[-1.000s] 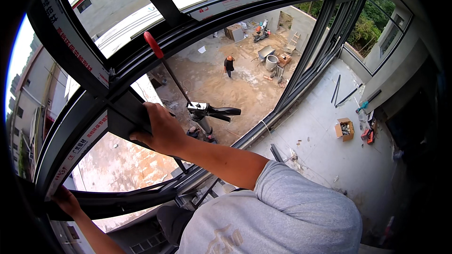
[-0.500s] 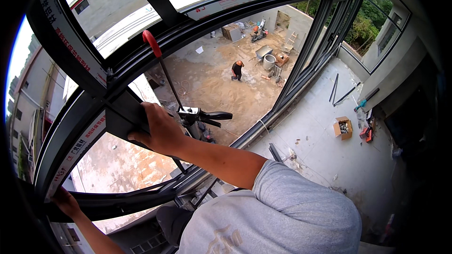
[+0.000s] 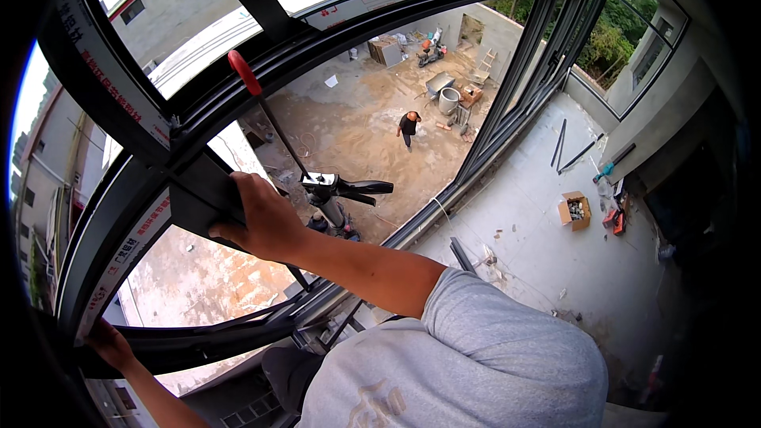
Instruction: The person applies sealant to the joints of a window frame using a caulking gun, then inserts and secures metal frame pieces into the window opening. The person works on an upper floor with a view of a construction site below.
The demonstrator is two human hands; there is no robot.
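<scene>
My right hand (image 3: 261, 218) is shut on a short dark aluminium frame piece (image 3: 194, 198), at the spot where it meets the curved black window frame (image 3: 119, 119). My left hand (image 3: 107, 345) grips the lower rail of that frame at the bottom left. A bar clamp (image 3: 273, 127) with a red tip and a black handle (image 3: 361, 188) hangs on the frame just right of my right hand. Neither hand touches it.
Far below lies a dirt yard where a person (image 3: 409, 127) walks, near a metal drum (image 3: 449, 99). On the concrete floor to my right lie a cardboard box (image 3: 575, 210) of parts, an orange tool (image 3: 614, 218) and black bars (image 3: 567, 143).
Both hands keep their grips on the frame. The clamp has hardly shifted. The person in the yard below has walked a little to the right.
</scene>
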